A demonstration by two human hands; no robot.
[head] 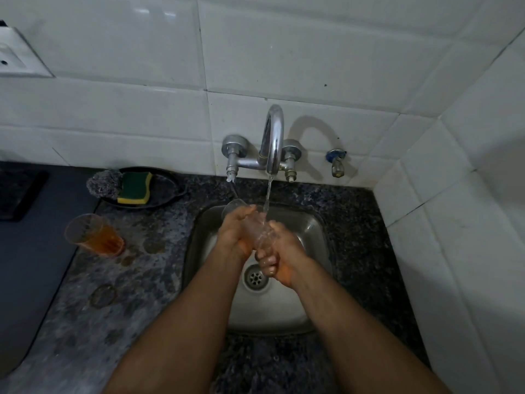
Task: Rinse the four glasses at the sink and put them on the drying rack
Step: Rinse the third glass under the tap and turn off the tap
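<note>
A clear glass [257, 228] lies tilted between both my hands over the steel sink [309, 231], its rim pointing up and left. My left hand [237, 233] wraps its upper part and my right hand [277, 251] grips its base. Water runs from the chrome tap [274, 137] onto the glass. A second glass [93, 234], holding an amber liquid, stands tilted-looking on the dark granite counter [147, 280] left of the sink.
A black dish [159, 194] with a green-yellow sponge [135, 187] and a steel scrubber [103, 183] sits behind the counter. A grey mat [31, 251] lies at the far left. White tiled walls close the back and right.
</note>
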